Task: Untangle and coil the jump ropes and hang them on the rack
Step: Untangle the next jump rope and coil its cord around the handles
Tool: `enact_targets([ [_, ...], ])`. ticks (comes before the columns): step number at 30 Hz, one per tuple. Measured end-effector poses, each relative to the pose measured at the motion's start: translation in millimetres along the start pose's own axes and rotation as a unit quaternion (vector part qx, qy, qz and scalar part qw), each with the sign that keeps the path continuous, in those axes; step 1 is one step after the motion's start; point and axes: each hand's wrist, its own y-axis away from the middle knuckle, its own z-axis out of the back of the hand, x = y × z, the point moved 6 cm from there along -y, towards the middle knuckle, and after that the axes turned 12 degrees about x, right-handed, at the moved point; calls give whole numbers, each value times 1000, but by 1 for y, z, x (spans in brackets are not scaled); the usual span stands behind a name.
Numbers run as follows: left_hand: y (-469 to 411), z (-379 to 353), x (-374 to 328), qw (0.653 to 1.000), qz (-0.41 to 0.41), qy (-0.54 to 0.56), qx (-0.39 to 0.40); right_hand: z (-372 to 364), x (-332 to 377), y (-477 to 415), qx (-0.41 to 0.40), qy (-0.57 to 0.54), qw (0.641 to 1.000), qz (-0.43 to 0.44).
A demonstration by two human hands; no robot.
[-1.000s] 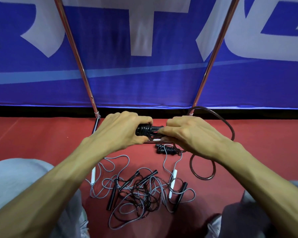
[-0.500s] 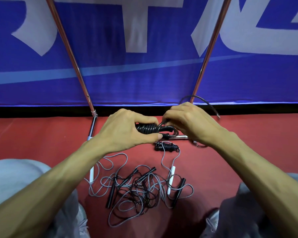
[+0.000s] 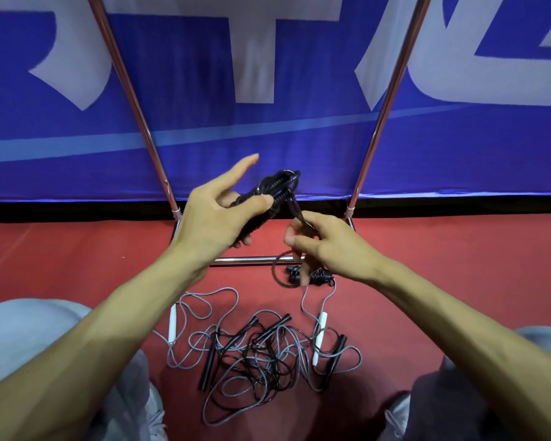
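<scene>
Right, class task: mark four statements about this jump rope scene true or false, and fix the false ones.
1. The left hand holds a wound black rope. True.
2. The right hand is empty. False: it pinches the same black rope.
3. A tangled pile of ropes lies on the red floor. True.
4. Every handle in the pile is black. False: a white handle lies there too.
</scene>
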Motion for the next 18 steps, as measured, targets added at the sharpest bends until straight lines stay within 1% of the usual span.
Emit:
enact_targets([
  [2,-1,4,3,1000,7,-4,-19,-4,1,-2,2,-41,999,0],
  [4,-2,2,7,1000,15,-18,-19,-4,4,-1,2,-38,999,-3],
  [5,-4,2,10,999,19,-30,-11,-6,6,-1,14,-16,1000,-11],
  [6,-5,1,11,999,20,-50,5,-9,9,0,36,32,999,-25],
  [7,-6,0,13,996,17,-81,26,-12,9,2,63,105,992,-41],
  [9,-6,-3,15,979,4,-192,63,-17,4,7,110,262,956,-75],
  [10,-5,-5,17,964,3,-258,70,-19,3,10,127,316,936,-86],
  [12,-1,-9,16,929,-2,-365,56,-20,5,17,145,382,908,-97],
  [15,2,-17,10,902,-23,-430,38,-23,14,26,172,463,863,-105],
  [18,2,-23,12,882,-27,-468,54,-29,20,31,205,526,818,-111],
])
